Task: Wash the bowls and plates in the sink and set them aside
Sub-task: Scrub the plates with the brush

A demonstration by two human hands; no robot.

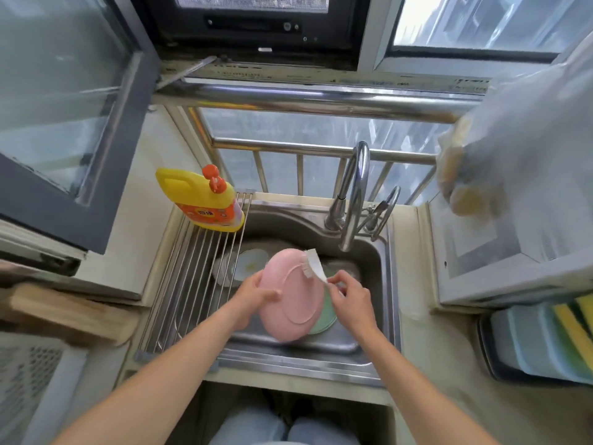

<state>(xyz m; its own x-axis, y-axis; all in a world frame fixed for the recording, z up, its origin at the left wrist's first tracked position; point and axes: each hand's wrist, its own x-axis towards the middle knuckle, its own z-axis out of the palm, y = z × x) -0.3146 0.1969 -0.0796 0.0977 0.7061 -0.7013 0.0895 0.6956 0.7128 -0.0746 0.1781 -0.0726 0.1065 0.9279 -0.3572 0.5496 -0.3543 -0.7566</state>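
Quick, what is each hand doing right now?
Left hand: closed, gripping the pink plate by its edge over the sink.
Right hand: closed, pinching the white brush against the plate's underside.

Person viewed from the head camera. Both forearms are bare from the elbow down; no sleeve, cuff, watch, bracelet or glove is visible on either arm. Left hand (256, 292) and right hand (351, 298) are bare, with no rings to be seen. Fingernails appear short and unpainted, though detail is soft. At the bottom edge, both legs (282, 427) are clad in light blue denim trousers, parted by a narrow dark gap
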